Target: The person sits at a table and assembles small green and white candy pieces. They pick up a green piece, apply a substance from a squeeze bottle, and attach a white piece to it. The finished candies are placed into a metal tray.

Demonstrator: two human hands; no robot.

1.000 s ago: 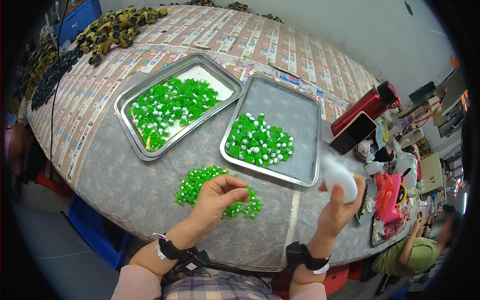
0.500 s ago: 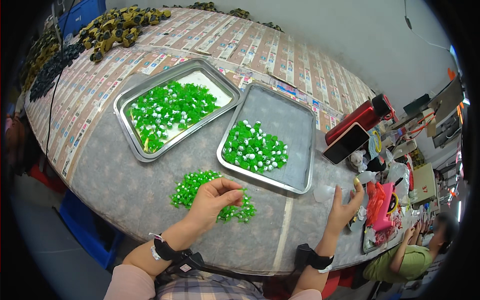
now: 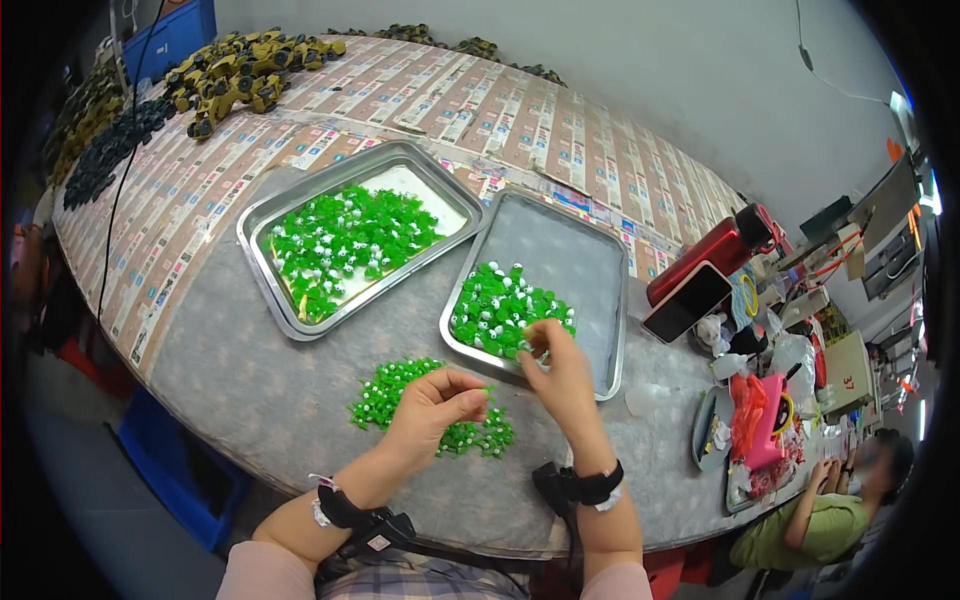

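My left hand (image 3: 432, 408) is closed in a pinch over a pile of small green plastic pieces (image 3: 392, 386) with white dots. A small green plastic piece (image 3: 489, 390) pokes out between its thumb and forefinger. At the near rim of the right metal tray (image 3: 612, 372), my right hand (image 3: 562, 378) has its fingers curled together over green-and-white pieces (image 3: 497, 312). Whatever those fingertips hold is too small to make out. Another metal tray (image 3: 268, 287), to the left, holds a spread of similar green-and-white pieces (image 3: 350, 235) on a white bottom.
Right of the trays are a red bottle (image 3: 705, 258) and a phone (image 3: 688, 303) leaning on it. Beyond lie a pink container (image 3: 768, 420) and plastic bags. Olive-yellow toy parts (image 3: 235, 85) are heaped far left. A co-worker in green (image 3: 815, 525) sits at right.
My right hand has swung left from beside the right tray to its near rim, and its spread fingers have curled in. My left hand keeps its pinch. The view has shifted slightly.
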